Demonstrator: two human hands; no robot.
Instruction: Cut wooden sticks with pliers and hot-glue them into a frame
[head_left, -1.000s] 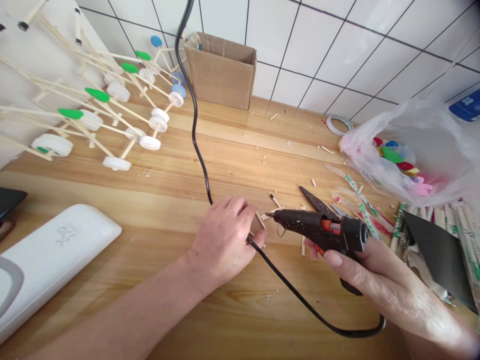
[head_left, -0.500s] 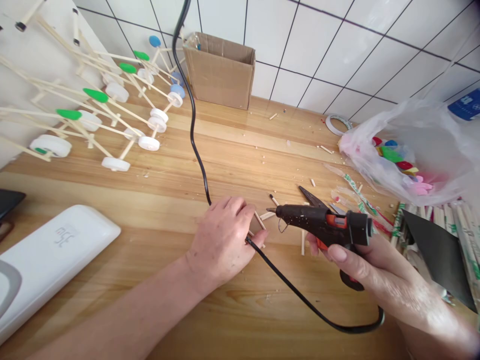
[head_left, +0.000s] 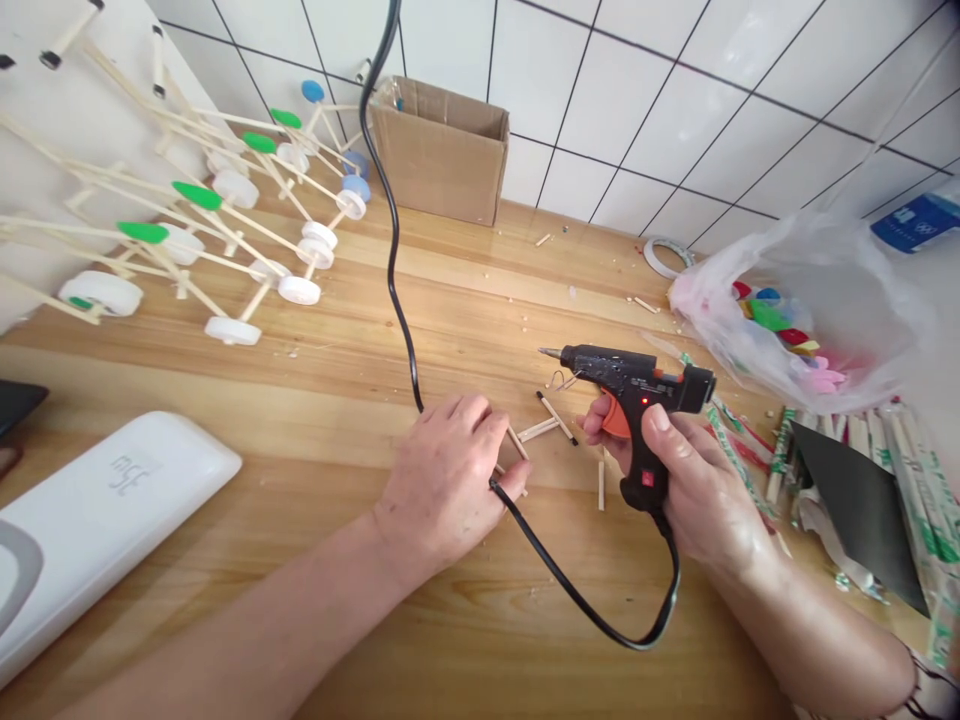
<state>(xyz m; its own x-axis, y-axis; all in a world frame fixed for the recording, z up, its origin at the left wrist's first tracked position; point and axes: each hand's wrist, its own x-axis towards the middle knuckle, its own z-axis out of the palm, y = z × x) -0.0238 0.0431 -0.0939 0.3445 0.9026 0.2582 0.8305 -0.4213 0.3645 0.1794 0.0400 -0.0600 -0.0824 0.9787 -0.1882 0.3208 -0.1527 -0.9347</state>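
My right hand (head_left: 701, 485) is wrapped round the handle of a black hot glue gun (head_left: 626, 372), fingers by its orange trigger. The gun is raised over the table, its nozzle pointing left and a small red light lit. My left hand (head_left: 442, 480) is low on the table, fingers curled over thin wooden sticks (head_left: 517, 443) that poke out by the thumb. The gun's black cord (head_left: 570, 575) runs under this hand; the palm side is hidden. Just right of it lie a short stick with black ends (head_left: 557, 418) and a plain stick piece (head_left: 601, 486).
Wooden stick frames with white wheels (head_left: 298, 290) and green pieces stand at left. A white power bank (head_left: 112, 510) lies in front of them. A cardboard box (head_left: 439, 150) is against the tiled wall. At right are a plastic bag (head_left: 862, 310), a tape roll (head_left: 667, 257) and wrapped sticks (head_left: 911, 480).
My right hand has lifted the glue gun up and left and turned it upright, uncovering the black-ended stick. The scissors seen before are now hidden. My left hand has stayed in place.
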